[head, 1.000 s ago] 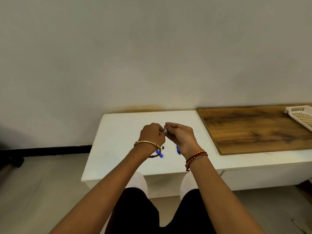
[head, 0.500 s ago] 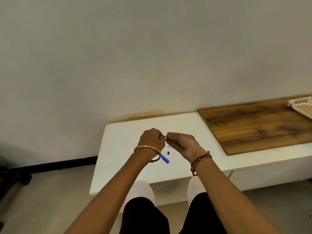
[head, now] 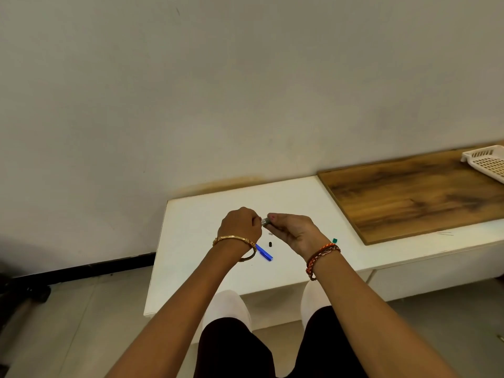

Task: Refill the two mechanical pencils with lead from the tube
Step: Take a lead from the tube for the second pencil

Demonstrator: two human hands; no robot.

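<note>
My right hand (head: 296, 231) is closed around a thin grey-ended pencil (head: 266, 221), and only its silvery end sticks out to the left. My left hand (head: 240, 223) is pinched against that end, hiding whatever is between its fingertips. Both hands hover just above the white table (head: 196, 241). A blue pencil (head: 264, 252) lies on the table, partly under my left wrist. A small black cap (head: 270, 244) and a tiny white piece (head: 270, 233) lie beside it. A small green piece (head: 335, 240) shows behind my right wrist; I cannot tell whether it lies on the table.
A wooden board (head: 414, 197) covers the table's right part, with a white plastic basket (head: 488, 162) at its far right corner. A plain wall stands behind. My knees are under the table's front edge, and a dark object lies on the floor at far left.
My hands stay pinched together on the grey end. The view has shifted, so the table sits lower and further right, and more of the blue pencil shows beside my left wrist.
</note>
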